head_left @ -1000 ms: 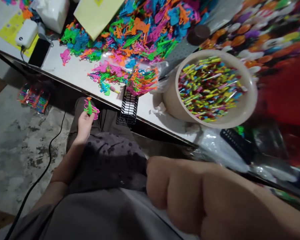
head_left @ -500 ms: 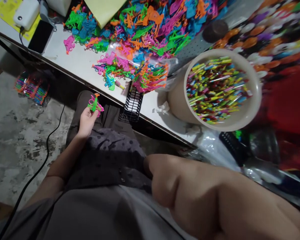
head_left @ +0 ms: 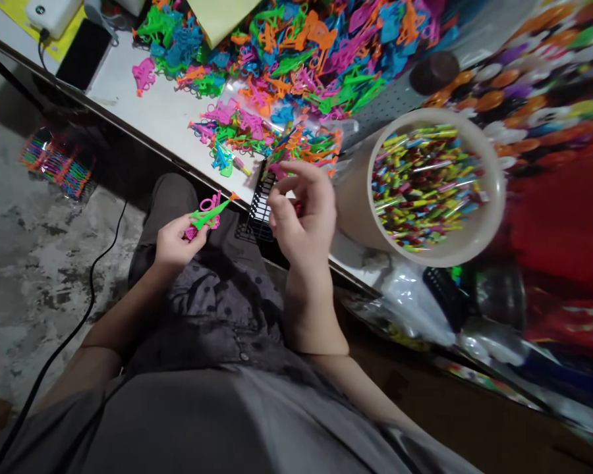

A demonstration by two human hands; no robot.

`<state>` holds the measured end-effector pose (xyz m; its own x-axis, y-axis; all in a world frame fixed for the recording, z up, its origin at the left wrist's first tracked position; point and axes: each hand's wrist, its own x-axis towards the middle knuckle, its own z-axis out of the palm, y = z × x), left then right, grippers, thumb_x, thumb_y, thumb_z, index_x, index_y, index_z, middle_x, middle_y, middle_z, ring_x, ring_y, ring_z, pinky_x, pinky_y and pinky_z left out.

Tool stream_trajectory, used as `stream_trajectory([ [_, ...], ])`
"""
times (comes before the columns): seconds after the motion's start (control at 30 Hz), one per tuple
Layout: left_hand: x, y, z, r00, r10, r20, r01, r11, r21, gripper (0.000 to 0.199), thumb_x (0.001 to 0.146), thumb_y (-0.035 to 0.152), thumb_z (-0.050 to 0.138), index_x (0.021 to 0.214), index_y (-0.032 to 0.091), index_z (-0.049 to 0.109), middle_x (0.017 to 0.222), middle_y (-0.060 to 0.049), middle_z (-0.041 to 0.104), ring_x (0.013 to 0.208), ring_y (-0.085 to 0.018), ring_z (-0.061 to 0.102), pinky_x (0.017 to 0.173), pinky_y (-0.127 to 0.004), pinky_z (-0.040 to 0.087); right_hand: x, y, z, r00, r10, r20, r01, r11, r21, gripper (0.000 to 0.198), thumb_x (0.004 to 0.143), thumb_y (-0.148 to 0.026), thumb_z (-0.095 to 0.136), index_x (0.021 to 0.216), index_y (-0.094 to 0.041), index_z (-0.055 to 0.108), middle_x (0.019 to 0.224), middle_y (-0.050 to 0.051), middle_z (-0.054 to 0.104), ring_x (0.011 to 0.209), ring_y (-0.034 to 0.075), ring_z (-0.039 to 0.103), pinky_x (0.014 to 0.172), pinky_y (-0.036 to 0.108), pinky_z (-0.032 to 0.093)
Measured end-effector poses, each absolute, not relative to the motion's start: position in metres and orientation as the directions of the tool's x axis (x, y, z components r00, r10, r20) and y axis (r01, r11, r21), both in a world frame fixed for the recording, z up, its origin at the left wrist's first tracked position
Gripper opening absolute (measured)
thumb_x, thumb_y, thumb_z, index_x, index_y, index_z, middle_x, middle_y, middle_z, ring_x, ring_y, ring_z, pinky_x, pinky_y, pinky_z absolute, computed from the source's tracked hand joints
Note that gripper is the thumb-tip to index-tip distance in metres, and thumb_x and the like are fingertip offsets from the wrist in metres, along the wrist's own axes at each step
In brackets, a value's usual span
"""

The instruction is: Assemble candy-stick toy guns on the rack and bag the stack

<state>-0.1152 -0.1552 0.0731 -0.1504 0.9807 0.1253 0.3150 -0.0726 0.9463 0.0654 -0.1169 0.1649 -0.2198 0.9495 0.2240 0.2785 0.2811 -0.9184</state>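
Green and pink toys pinched in left hand, right hand curled, grip unclear, lined-up batch already at black rack, loose heap left.

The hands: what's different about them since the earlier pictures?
The right hand moved from close to the camera out toward the black wire rack; whether it holds anything is unclear. The left hand turned the green plastic toy, so its orange tip points more rightward; it kept its grip on that and the pink toy. The cream tub stayed put.
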Motion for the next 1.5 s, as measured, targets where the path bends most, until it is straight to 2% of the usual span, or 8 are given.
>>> stream_trajectory([
  [0.07,-0.117,-0.158,0.082,-0.112,0.977,0.183,0.394,-0.125,0.911,0.02,0.075,0.021,0.061,0.092,0.015,0.07,0.08,-0.003,0.07,0.065,-0.01,0.059,0.064,-0.02,0.048,0.061,-0.102,0.143,-0.188,0.961,0.2,0.27,0.247,-0.931,0.036,0.081,-0.049,0.059,0.11,-0.028,0.054,0.082,0.001,0.056,0.063,0.011,0.054,0.05,0.023,0.048],
  [0.17,-0.117,-0.16,0.092,-0.091,0.973,0.211,0.445,-0.15,0.883,0.019,0.074,0.019,0.061,0.089,0.016,0.071,0.077,-0.002,0.07,0.064,-0.01,0.059,0.064,-0.019,0.047,0.061,-0.102,0.122,-0.214,0.965,0.15,0.248,0.202,-0.947,0.032,0.076,-0.047,0.066,0.098,-0.025,0.058,0.083,0.0,0.057,0.057,0.009,0.051,0.046,0.022,0.046],
  [0.37,-0.115,-0.161,0.101,-0.105,0.983,0.147,0.416,-0.091,0.905,0.016,0.072,0.017,0.061,0.085,0.017,0.072,0.077,-0.002,0.071,0.064,-0.011,0.06,0.064,-0.02,0.048,0.06,-0.114,0.117,-0.133,0.98,0.151,0.17,0.172,-0.97,0.032,0.07,-0.047,0.072,0.088,-0.024,0.059,0.077,-0.001,0.058,0.055,0.009,0.05,0.045,0.023,0.045],
  [0.6,-0.115,-0.161,0.106,-0.055,0.997,0.062,0.373,-0.037,0.927,0.018,0.072,0.017,0.061,0.087,0.018,0.072,0.084,-0.001,0.072,0.073,-0.013,0.063,0.07,-0.02,0.05,0.059,-0.114,0.123,-0.151,0.961,0.231,0.16,0.255,-0.954,0.028,0.068,-0.048,0.073,0.076,-0.023,0.062,0.079,0.002,0.061,0.074,0.017,0.06,0.062,0.033,0.053],
  [0.8,-0.117,-0.162,0.111,0.023,0.99,0.141,0.455,-0.136,0.88,0.018,0.074,0.019,0.061,0.088,0.017,0.072,0.08,-0.002,0.072,0.068,-0.012,0.062,0.066,-0.019,0.047,0.061,-0.114,0.122,-0.123,0.942,0.313,0.189,0.332,-0.924,0.022,0.07,-0.045,0.072,0.077,-0.025,0.064,0.088,0.002,0.061,0.088,0.019,0.06,0.074,0.039,0.054],
  [1.1,-0.115,-0.165,0.116,0.096,0.984,0.15,0.498,-0.178,0.849,0.022,0.077,0.018,0.058,0.093,0.021,0.072,0.091,-0.001,0.073,0.074,-0.013,0.062,0.071,-0.021,0.047,0.061,-0.12,0.115,-0.137,0.953,0.271,0.084,0.284,-0.955,0.028,0.072,-0.047,0.071,0.082,-0.024,0.058,0.084,0.002,0.06,0.076,0.016,0.061,0.057,0.03,0.053],
  [1.33,-0.115,-0.164,0.115,0.099,0.989,0.11,0.515,-0.146,0.844,0.021,0.076,0.019,0.059,0.093,0.02,0.072,0.09,-0.001,0.073,0.073,-0.013,0.062,0.071,-0.022,0.048,0.064,-0.118,0.116,-0.215,0.962,0.169,0.18,0.209,-0.961,0.033,0.077,-0.046,0.066,0.104,-0.029,0.061,0.087,0.001,0.062,0.069,0.014,0.059,0.054,0.029,0.051],
  [1.5,-0.113,-0.161,0.113,0.112,0.979,0.172,0.469,-0.205,0.859,0.017,0.077,0.02,0.06,0.089,0.019,0.072,0.087,-0.002,0.073,0.073,-0.013,0.064,0.071,-0.022,0.048,0.062,-0.117,0.113,-0.314,0.946,0.08,0.144,0.131,-0.981,0.03,0.083,-0.051,0.056,0.093,-0.024,0.064,0.08,0.001,0.062,0.062,0.011,0.057,0.051,0.025,0.049],
])
